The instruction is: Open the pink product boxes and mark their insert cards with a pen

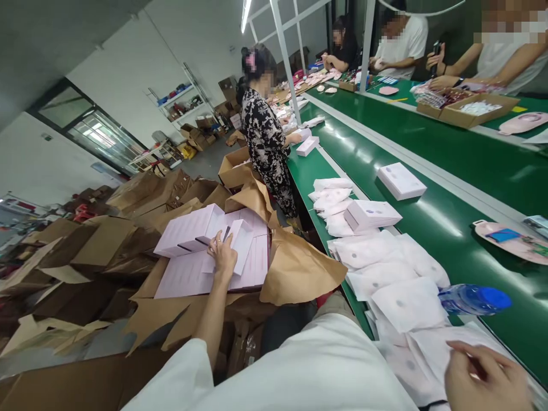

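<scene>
My left hand (222, 254) reaches into an open carton (149, 278) packed with white boxes. Its fingers are bent over a loose white box (242, 242) that lies tilted on the packed layer, beside a raised row of boxes (192, 227) with dark slots along its lower edge. My right hand (486, 377) hovers at the lower right over white pouches (411, 305), fingers loosely curled and apart, slightly blurred, with nothing visible in it. Two closed white boxes, one on the pouches (372, 216) and another on the green belt (401, 181), lie farther off.
A blue-capped bottle (475, 299) lies beside the pouches. A pink piece (511, 241) rests on the green bench. Brown cartons (98, 245) crowd the left. A co-worker in a patterned dress (265, 125) stands at the belt; others sit across it.
</scene>
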`<state>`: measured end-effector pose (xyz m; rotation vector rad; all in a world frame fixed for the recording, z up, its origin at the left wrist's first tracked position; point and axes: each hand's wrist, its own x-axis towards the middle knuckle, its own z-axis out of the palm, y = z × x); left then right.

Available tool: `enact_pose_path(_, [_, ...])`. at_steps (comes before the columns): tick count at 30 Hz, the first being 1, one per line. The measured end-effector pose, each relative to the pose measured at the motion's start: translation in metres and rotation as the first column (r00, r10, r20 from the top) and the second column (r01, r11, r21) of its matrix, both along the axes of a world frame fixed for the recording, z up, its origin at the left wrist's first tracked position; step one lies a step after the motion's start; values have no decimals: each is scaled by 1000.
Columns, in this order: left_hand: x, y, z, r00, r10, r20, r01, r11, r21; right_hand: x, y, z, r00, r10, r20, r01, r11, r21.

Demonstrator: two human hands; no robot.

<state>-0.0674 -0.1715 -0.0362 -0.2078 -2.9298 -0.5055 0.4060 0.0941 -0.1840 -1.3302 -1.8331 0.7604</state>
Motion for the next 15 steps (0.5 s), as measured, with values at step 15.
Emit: enact_pose_path(15, [218, 132, 11, 512, -832, 214, 130, 322, 938, -126, -48, 130, 894, 68, -442, -119, 989, -87])
